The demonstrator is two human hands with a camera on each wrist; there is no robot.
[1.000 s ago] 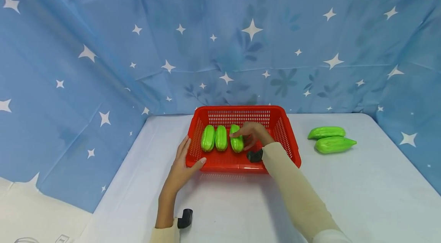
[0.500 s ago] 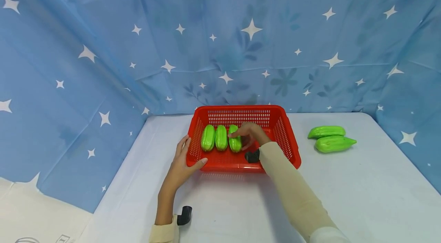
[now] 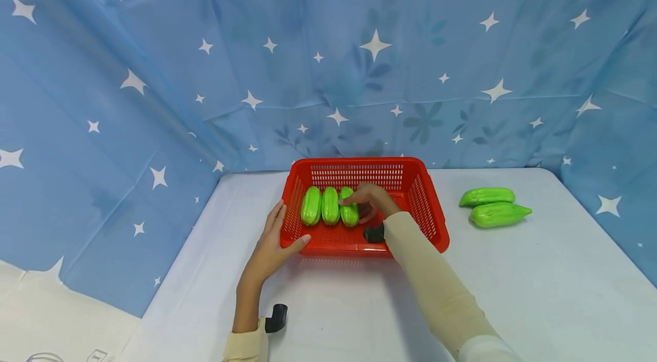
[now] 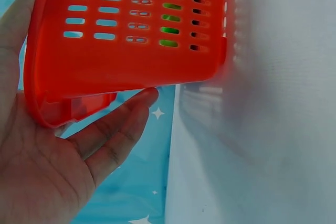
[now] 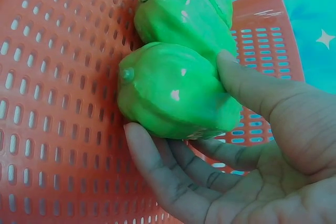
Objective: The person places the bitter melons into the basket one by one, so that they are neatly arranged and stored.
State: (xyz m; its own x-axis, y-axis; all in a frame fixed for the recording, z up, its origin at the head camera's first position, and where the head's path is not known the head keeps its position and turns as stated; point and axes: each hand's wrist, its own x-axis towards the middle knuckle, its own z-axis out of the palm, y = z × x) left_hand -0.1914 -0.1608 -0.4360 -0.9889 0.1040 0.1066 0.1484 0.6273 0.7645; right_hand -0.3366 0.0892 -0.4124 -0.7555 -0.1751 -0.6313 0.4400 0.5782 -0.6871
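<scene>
A red perforated plastic basket stands on the table with three pale-green ridged gourds inside, side by side at its left: a left one, a middle one and a right one. My right hand reaches in and holds the right gourd, thumb on one side and curled fingers on the other. That gourd lies against its neighbour in the right wrist view. At the basket's near left corner rests my left hand, its fingers fairly straight along the outside and its thumb by the front rim.
Two more green gourds, a rear one and a front one, lie together on the white table right of the basket. A blue curtain with white stars hangs behind and at the sides.
The right hand has shifted slightly left with the right gourd, closing the gap to the middle one. The left hand has kept its place at the basket corner.
</scene>
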